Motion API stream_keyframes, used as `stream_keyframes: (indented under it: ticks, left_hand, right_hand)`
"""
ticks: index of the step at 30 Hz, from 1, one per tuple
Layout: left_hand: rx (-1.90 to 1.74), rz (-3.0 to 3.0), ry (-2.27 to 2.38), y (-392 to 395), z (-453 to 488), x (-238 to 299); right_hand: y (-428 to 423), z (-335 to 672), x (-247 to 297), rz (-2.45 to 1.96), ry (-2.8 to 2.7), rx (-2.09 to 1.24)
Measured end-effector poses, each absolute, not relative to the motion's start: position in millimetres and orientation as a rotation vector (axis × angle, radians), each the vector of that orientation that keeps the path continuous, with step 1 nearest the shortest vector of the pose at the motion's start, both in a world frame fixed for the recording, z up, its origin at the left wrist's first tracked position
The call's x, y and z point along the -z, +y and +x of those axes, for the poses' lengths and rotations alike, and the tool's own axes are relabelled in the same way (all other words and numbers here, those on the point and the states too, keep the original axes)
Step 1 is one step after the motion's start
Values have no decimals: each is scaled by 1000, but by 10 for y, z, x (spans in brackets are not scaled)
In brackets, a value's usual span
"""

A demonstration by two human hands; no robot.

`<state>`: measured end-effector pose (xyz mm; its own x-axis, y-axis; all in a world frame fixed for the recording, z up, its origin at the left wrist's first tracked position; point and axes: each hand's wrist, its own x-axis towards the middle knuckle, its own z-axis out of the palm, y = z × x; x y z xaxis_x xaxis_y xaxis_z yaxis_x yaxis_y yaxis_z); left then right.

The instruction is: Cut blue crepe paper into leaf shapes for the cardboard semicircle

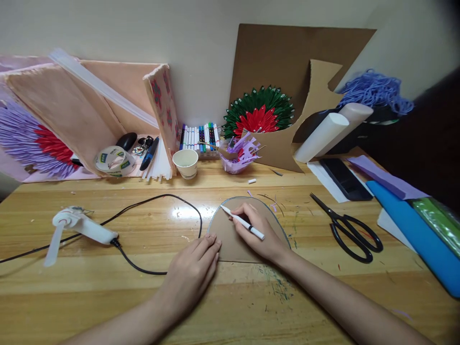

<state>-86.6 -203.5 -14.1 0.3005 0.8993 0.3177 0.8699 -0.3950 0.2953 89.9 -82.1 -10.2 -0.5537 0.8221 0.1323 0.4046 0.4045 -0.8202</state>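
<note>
A half-round piece of cardboard [233, 247] lies flat on the wooden table, its curved edge lined in blue-grey. My right hand [260, 230] is closed round a white marker [247, 226], whose tip meets the cardboard by the upper left of the curve. Flat, with fingers stretched together, my left hand [196, 263] rests at the cardboard's left edge and holds nothing. A small white cap [252, 181] lies on the table beyond the cardboard.
Left stands a white glue gun [88, 227] with a black cord. Black scissors [347, 225] and a phone [345, 178] lie right. Behind are a paper cup [185, 165], a marker set [200, 138], a bowl of purple scraps [235, 165] and cut cardboard [276, 148].
</note>
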Motion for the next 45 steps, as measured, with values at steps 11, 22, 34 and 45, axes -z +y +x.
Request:
stream_keyframes:
  ticks: [11,22,34,45]
  left_hand:
    - [-686,2469,1673,-2030,-873,153]
    - [-529,2204,1865,-2071,-835,122]
    - [-502,2145,1468,-2172,-224,-40]
    - [-496,2457,1399,-1892,-265,40]
  right_hand:
    - [-818,875,105,-1135,-2059,-990]
    - [-1019,1753,-38,-1113,-2333,-872]
    - [-429,2274,83,-1174,-2336,-715]
    - [-511,1530,52,-737,-1722,-1867]
